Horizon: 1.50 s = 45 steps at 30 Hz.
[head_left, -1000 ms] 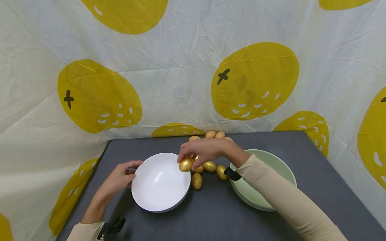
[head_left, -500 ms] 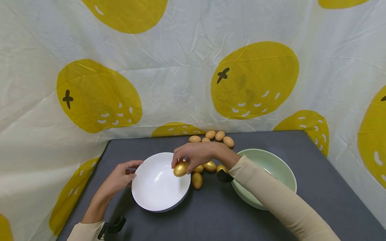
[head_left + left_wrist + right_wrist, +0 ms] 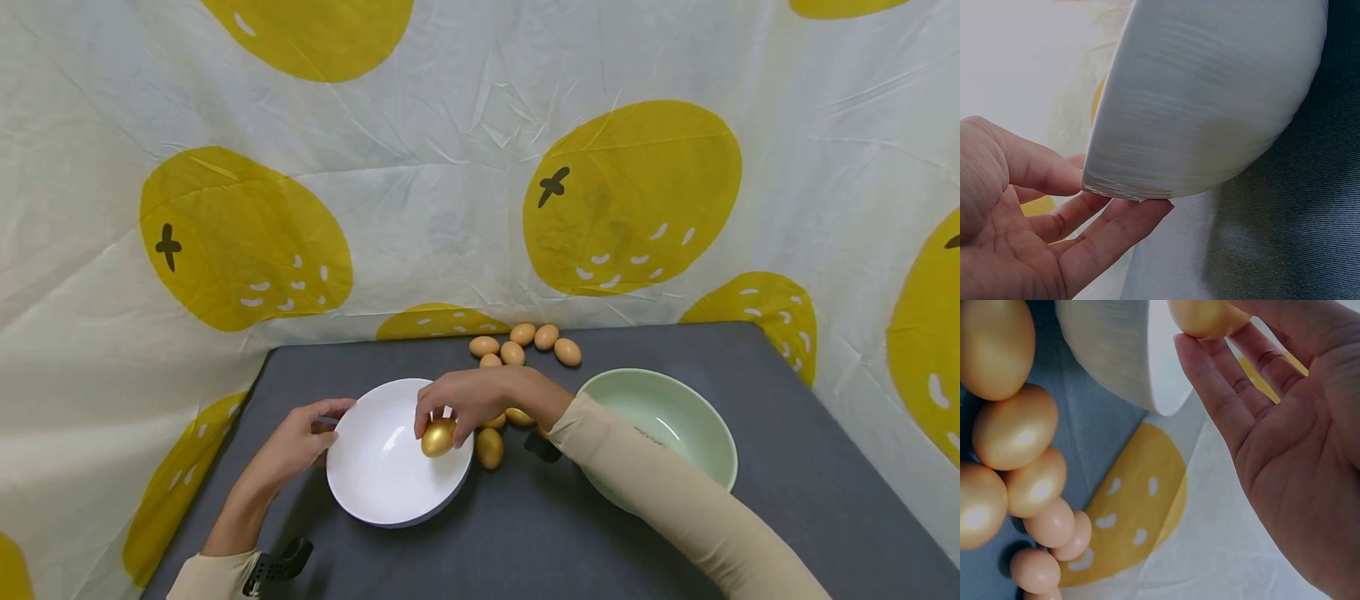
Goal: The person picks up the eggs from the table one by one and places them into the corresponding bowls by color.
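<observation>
My left hand [image 3: 298,437] is at the left side of a white bowl [image 3: 375,492], white inside. The left wrist view shows the thumb at the rim and the fingers [image 3: 1129,225] against the outer wall of the bowl [image 3: 1210,94]. My right hand [image 3: 468,400] pinches a shiny gold egg [image 3: 438,438] between thumb and fingertips, over the right part of this bowl. From the right wrist, the held egg [image 3: 1204,315] shows only in part, above the fingers. Several other gold eggs [image 3: 490,449] lie right of the bowl, some hidden behind the hand.
Several brown eggs [image 3: 567,352] lie at the far edge of the dark grey table [image 3: 510,542]. A pale green bowl [image 3: 697,417] stands on the right, partly covered by the right sleeve [image 3: 660,475]. A white curtain [image 3: 442,233] with yellow fruit prints hangs behind.
The right hand has moved left and toward the wearer with the gold egg, from the white bowl's right rim to over its inside. The left hand has stayed at the bowl.
</observation>
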Motion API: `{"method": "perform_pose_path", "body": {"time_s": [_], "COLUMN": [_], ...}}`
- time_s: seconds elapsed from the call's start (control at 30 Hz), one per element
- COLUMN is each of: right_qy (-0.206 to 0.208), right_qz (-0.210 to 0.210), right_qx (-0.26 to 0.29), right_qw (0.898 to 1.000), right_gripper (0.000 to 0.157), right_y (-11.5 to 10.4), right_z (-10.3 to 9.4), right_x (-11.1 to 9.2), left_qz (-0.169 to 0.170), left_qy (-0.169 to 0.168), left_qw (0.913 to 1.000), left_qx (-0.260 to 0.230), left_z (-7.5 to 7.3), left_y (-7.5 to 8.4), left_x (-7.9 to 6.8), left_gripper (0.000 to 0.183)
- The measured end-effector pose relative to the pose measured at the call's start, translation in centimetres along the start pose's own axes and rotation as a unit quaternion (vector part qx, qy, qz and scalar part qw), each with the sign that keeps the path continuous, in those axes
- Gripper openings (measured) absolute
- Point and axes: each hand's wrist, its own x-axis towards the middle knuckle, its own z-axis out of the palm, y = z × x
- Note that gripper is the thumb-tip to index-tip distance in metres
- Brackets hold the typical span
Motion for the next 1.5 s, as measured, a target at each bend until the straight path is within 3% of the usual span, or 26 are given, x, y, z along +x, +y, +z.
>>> {"method": "perform_pose_path", "body": {"time_s": [0.23,0.7,1.03,1.2,1.5], "right_qy": [-0.021,-0.065,-0.081,-0.072,-0.016], "right_qz": [0.008,0.023,0.037,0.051,0.067], "right_qx": [-0.009,-0.085,-0.111,-0.103,-0.077], "right_qw": [1.000,0.994,0.990,0.991,0.995], "right_gripper": [0.042,0.042,0.040,0.036,0.034], "right_y": [0.7,0.8,0.6,0.4,0.3], "right_z": [0.9,2.9,3.7,3.7,1.8], "right_x": [1.3,3.5,4.0,3.7,1.5], "left_qz": [0.000,0.000,-0.006,-0.009,-0.007], "left_qy": [0.001,0.001,0.000,0.003,-0.001], "left_qw": [1.0000,1.0000,1.0000,1.0000,1.0000], "left_qx": [0.000,-0.006,-0.008,-0.002,0.001], "left_z": [0.0,0.0,0.1,0.2,0.1], "left_y": [-0.1,-0.2,0.0,0.1,0.2], "left_x": [0.0,0.1,0.1,0.0,0.0], "left_gripper": [0.051,0.052,0.052,0.052,0.052]}}
